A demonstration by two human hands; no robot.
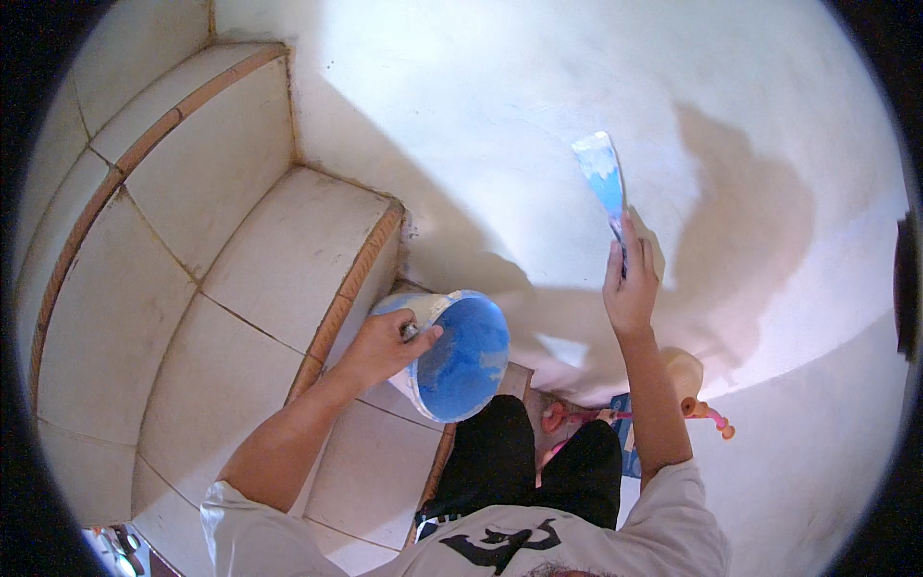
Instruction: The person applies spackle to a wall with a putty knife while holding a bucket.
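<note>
One round blue plastic tub (pixel 460 356), its inside smeared with pale blue-white paste, sits just left of the picture's centre; the left hand (pixel 385 344) holds it at the rim, thumb hooked over the edge and fingers (pixel 420 335) closed around the outside. The tub's lower-left wall is hidden behind that hand.

One flat-bladed putty knife (pixel 604 178) with a blue, paste-coated blade stands at about 1 o'clock from the tub, its blade tip up against the pale plastered wall (pixel 481 115). The right hand (pixel 630 284) grips its handle with fingers closed; the handle itself is almost wholly covered by the hand, so its colour is hard to tell.

Three cream-tiled stair treads with brown edging (pixel 288 250) climb toward 10 o'clock.

Two dark-trousered legs (pixel 538 462) show at 6 o'clock, the feet cut off from sight. Beside them, at about 4 o'clock, lies what may be one doll with a pale head and pink parts (pixel 687 394), partly hidden by the right forearm. The light shirt (pixel 538 543) is cut by the lower edge.
</note>
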